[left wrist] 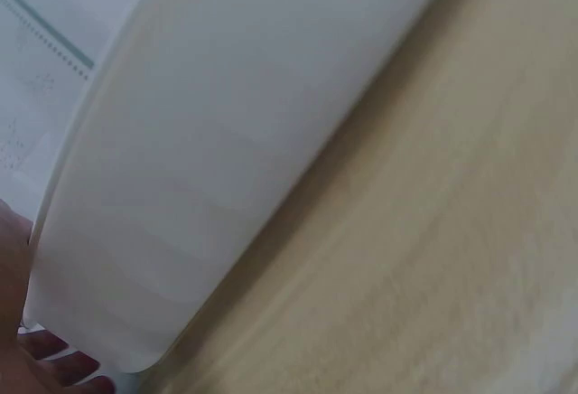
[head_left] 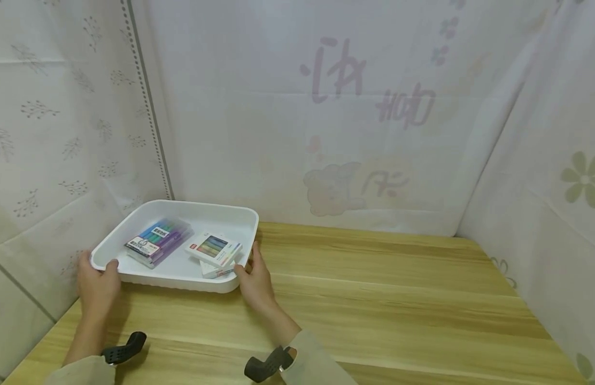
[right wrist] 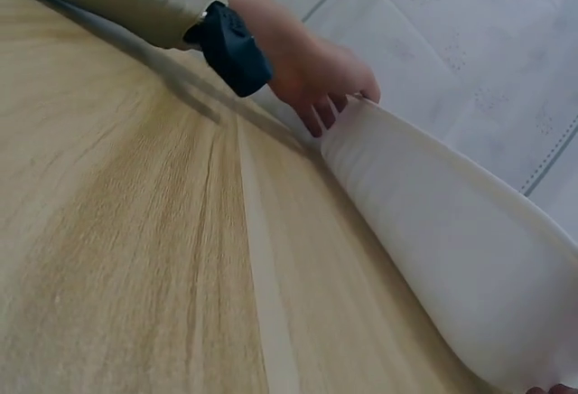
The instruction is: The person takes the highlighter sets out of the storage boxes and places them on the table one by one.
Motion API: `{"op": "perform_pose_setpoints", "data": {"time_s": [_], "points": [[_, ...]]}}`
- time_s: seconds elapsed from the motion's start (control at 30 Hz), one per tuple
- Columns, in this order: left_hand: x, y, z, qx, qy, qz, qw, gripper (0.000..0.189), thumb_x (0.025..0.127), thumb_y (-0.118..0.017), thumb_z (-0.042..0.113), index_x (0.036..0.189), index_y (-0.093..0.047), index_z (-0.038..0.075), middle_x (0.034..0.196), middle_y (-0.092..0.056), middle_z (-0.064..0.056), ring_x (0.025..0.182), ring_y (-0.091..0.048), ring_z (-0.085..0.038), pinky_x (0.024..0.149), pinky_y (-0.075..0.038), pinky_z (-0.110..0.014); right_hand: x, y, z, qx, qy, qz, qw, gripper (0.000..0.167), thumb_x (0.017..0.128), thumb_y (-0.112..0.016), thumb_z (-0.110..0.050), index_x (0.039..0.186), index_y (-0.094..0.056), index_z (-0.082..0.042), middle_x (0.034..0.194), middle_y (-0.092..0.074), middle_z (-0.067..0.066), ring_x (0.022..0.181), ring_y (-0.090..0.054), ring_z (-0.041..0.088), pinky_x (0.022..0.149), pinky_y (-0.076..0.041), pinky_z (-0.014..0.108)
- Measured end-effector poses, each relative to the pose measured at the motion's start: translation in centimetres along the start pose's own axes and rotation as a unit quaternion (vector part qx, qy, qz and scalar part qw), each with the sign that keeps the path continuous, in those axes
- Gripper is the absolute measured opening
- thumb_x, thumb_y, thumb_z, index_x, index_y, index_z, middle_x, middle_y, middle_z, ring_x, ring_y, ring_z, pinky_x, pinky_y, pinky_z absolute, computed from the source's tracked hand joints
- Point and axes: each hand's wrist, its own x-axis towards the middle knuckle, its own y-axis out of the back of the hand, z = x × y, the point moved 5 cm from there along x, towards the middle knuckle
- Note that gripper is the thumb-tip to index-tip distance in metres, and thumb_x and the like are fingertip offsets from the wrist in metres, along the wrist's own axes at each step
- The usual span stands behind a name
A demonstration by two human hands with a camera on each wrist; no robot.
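Note:
A white plastic tray (head_left: 182,277) sits at the left rear of the wooden table, its near wall facing me. My left hand (head_left: 99,283) grips its near left corner, thumb over the rim; in the left wrist view the fingers (left wrist: 68,371) curl beneath that corner. On the near right corner my right hand (head_left: 256,280) holds the rim, thumb on top and fingers outside. Inside lie a clear pack of colored pens (head_left: 159,240) and a white box with a colored-stripe picture (head_left: 214,249), which rests partly on another white box (head_left: 211,271).
The wood-grain table (head_left: 374,299) stretches away to the right of the tray. White printed curtains (head_left: 259,117) hang behind it and on both sides, close to the tray's left and back. A black wrist mount (head_left: 125,348) is strapped on each forearm.

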Motion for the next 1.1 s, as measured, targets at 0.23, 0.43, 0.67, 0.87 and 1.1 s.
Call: {"op": "perform_pose_setpoints", "data": {"time_s": [0.23, 0.43, 0.67, 0.87, 1.1], "points": [[0.2, -0.1, -0.2, -0.026, 0.017, -0.030, 0.9991, 0.073, 0.100, -0.034, 0.020, 0.160, 0.001, -0.001, 0.169, -0.005, -0.025, 0.157, -0.006, -0.038, 0.128, -0.005, -0.045, 0.1, -0.2, 0.1, -0.004, 0.016, -0.010, 0.9998, 0.074, 0.101, -0.048, -0.019, 0.164, -0.009, -0.017, 0.170, -0.021, 0.008, 0.148, -0.038, 0.032, 0.111, -0.044, 0.047], [0.0, -0.5, -0.3, -0.060, 0.024, -0.025, 0.9976, 0.073, 0.099, -0.035, 0.017, 0.160, -0.002, -0.003, 0.168, -0.006, -0.026, 0.156, -0.008, -0.039, 0.129, -0.006, -0.043, -0.1, 0.1, 0.4, -0.023, 0.013, -0.001, 0.9996, 0.074, 0.100, -0.048, -0.019, 0.164, -0.009, -0.019, 0.170, -0.020, 0.004, 0.153, -0.030, 0.030, 0.115, -0.039, 0.048], [0.0, -0.8, -0.8, -0.065, 0.022, -0.005, 0.9976, 0.068, 0.100, -0.034, 0.019, 0.160, -0.010, 0.000, 0.167, -0.017, -0.026, 0.154, -0.018, -0.039, 0.128, -0.011, -0.043, -0.1, 0.5, 1.2, -0.027, 0.014, 0.002, 0.9995, 0.075, 0.100, -0.048, -0.020, 0.164, -0.010, -0.017, 0.170, -0.017, 0.003, 0.153, -0.029, 0.028, 0.115, -0.038, 0.044], [-0.1, -0.9, -1.0, -0.063, 0.022, 0.013, 0.9977, 0.059, 0.101, -0.031, 0.019, 0.155, -0.024, -0.004, 0.159, -0.031, -0.030, 0.148, -0.030, -0.043, 0.126, -0.018, -0.046, -0.1, 1.3, 1.9, -0.034, 0.017, 0.007, 0.9993, 0.073, 0.100, -0.048, -0.021, 0.164, -0.011, -0.018, 0.170, -0.018, 0.004, 0.151, -0.033, 0.027, 0.114, -0.040, 0.045], [-0.4, -1.5, -0.9, -0.071, 0.022, 0.001, 0.9972, 0.055, 0.103, -0.027, 0.021, 0.152, -0.026, -0.004, 0.159, -0.032, -0.029, 0.148, -0.030, -0.041, 0.126, -0.019, -0.044, -0.2, 2.6, 2.3, -0.041, 0.023, 0.007, 0.9989, 0.073, 0.100, -0.047, -0.022, 0.164, -0.010, -0.018, 0.169, -0.021, 0.004, 0.151, -0.035, 0.027, 0.114, -0.040, 0.046]]}}
